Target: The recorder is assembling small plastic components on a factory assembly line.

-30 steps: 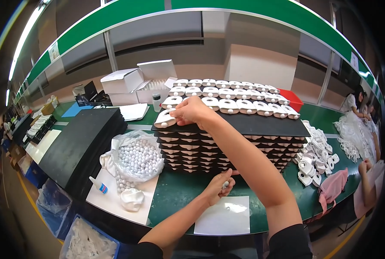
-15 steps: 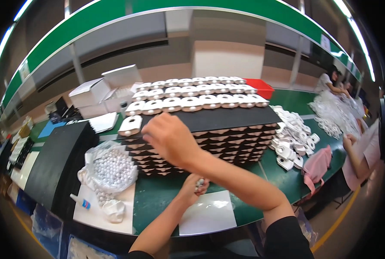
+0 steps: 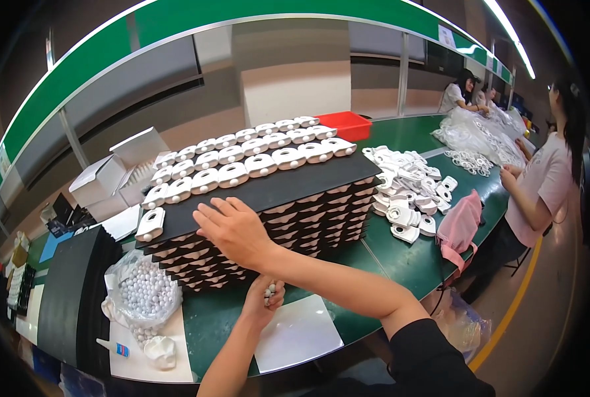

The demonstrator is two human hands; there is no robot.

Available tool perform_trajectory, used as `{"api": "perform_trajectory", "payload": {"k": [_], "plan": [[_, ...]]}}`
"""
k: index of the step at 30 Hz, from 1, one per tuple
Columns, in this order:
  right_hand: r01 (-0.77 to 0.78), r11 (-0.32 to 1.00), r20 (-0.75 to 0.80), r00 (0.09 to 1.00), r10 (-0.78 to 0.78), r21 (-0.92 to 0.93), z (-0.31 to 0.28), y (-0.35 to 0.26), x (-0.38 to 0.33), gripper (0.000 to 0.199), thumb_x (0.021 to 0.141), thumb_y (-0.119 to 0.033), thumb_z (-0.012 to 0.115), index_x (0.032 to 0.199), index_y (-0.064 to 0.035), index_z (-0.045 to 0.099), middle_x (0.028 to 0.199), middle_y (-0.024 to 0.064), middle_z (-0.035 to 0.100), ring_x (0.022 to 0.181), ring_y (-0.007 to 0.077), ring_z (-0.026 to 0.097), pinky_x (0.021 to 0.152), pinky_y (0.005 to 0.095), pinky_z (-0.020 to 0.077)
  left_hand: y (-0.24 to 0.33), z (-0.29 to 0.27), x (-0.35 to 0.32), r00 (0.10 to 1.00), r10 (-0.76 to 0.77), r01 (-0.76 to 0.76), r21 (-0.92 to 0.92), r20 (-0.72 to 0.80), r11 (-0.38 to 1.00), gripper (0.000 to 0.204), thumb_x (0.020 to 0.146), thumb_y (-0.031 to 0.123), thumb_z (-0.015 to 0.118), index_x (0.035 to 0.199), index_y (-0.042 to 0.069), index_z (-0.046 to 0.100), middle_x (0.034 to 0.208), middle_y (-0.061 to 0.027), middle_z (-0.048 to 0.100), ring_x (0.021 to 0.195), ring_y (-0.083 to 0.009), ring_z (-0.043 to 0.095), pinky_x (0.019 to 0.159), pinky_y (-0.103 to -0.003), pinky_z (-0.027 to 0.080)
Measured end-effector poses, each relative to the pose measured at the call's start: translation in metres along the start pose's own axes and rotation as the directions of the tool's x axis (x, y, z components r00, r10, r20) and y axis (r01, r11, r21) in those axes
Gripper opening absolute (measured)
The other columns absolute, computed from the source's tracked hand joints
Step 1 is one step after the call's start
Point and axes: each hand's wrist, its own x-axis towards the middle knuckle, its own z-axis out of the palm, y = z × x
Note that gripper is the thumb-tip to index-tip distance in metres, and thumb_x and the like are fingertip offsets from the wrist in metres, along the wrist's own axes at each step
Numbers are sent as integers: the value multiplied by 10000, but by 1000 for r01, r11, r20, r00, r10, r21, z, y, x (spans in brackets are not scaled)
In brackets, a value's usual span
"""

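One white part [image 3: 151,225] lies alone at the front left corner of the black board stack [image 3: 308,178], and behind it I see other white parts [image 3: 231,174] standing in three rows. The person's right hand [image 3: 232,230] is open, with fingers stretched over the front edge; whether it touches the board, I cannot tell. The left hand [image 3: 259,303] is curled around some small balls [image 3: 270,291], below the right forearm, which crosses before the stack and hides part of its front. To the left, a bag of white balls [image 3: 146,288] sits close beside the stack, near a glue bottle [image 3: 116,347]. To the right lie a loose heap of white pieces [image 3: 411,192] and a pink cloth [image 3: 460,226]; behind is a red bin [image 3: 346,127]. Farther right stands a co-worker [image 3: 543,175].
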Motion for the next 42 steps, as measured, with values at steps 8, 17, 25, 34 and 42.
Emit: {"api": "perform_trajectory", "payload": {"k": [8, 17, 25, 34, 42], "plan": [[-3, 1000, -6, 1000, 3, -13, 6, 1, 0, 262, 781, -226, 591, 973, -51, 557, 1006, 72, 582, 944, 228, 513, 779, 327, 407, 3, 1, -1, 1000, 21, -21, 0, 0, 1000, 185, 851, 276, 528, 833, 104, 464, 649, 17, 427, 441, -51, 322, 400, -184, 226], [-14, 1000, 24, 1000, 15, -27, 6, 3, -1, 266, 793, -233, 576, 984, -50, 548, 1041, 83, 572, 957, 227, 506, 796, 330, 396, 2, 5, -1, 999, 19, -20, -22, -44, 1000, 162, 835, 183, 497, 712, 116, 416, 620, 21, 413, 435, -58, 320, 393, -183, 225], [32, 999, -131, 991, -27, 34, -83, 14, -43, 334, 703, -108, 620, 1033, -85, 575, 1084, 59, 558, 991, 218, 506, 863, 360, 397, -2, -8, 7, 993, 29, -5, -203, 118, 979, 107, 810, 76, 460, 913, 65, 485, 770, -48, 471, 493, -91, 359, 382, -195, 252], [-493, 546, -36, 764, 645, -678, -198, 111, -255, 282, 751, -59, 569, 1025, 0, 539, 1052, 179, 527, 976, 326, 469, 861, 401, 362, -1, 1, 2, 999, -2, 8, -170, 32, 985, 284, 803, -10, 426, 1061, 100, 471, 892, -84, 488, 515, -86, 349, 390, -185, 247], [-563, 559, 192, 579, 793, -609, -216, 66, -243, 115, 729, -98, 598, 781, -3, 560, 893, 126, 561, 908, 321, 482, 798, 401, 377, 4, 1, -5, 1000, 15, -15, -9, -2, 1000, 259, 913, 321, 449, 992, 75, 462, 746, -6, 482, 492, -46, 307, 397, -176, 213]]}}
